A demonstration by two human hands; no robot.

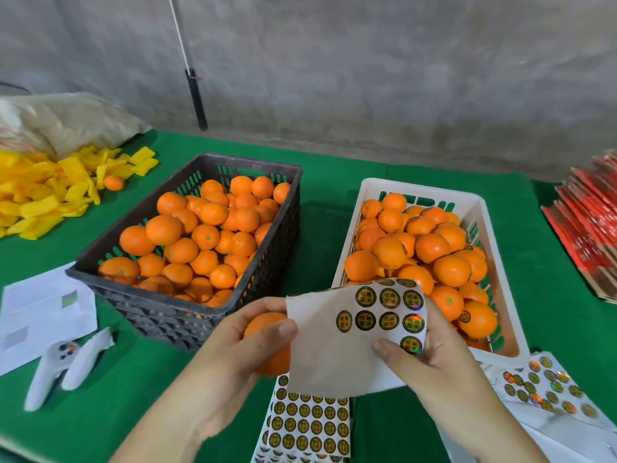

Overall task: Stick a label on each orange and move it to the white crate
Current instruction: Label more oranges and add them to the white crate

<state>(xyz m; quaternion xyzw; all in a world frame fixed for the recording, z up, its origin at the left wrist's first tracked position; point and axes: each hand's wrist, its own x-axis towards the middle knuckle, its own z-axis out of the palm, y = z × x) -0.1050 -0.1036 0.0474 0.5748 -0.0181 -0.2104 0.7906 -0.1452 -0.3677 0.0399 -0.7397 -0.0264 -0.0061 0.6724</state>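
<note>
Left hand (230,349) grips a smooth, unlabelled orange (267,345); right hand (430,359) pinches a curled label sheet (347,332) bearing round gold-and-black stickers.

The orange (267,342) in my left hand (233,355) is plain orange. The label sheet (354,332) in my right hand (430,355) is white, carrying round black labels with gold centres; 2 at its right edge flash rainbow. On the left, the black crate (187,309) holds orange fruit, some with green stem dots. On the right, the white crate (370,195) holds orange fruit, several bearing black-and-gold labels. The table cloth (100,412) is green. At far left lie yellow wrappers (43,195); at far right, red cartons (591,222). The wall (367,61) is grey.
</note>
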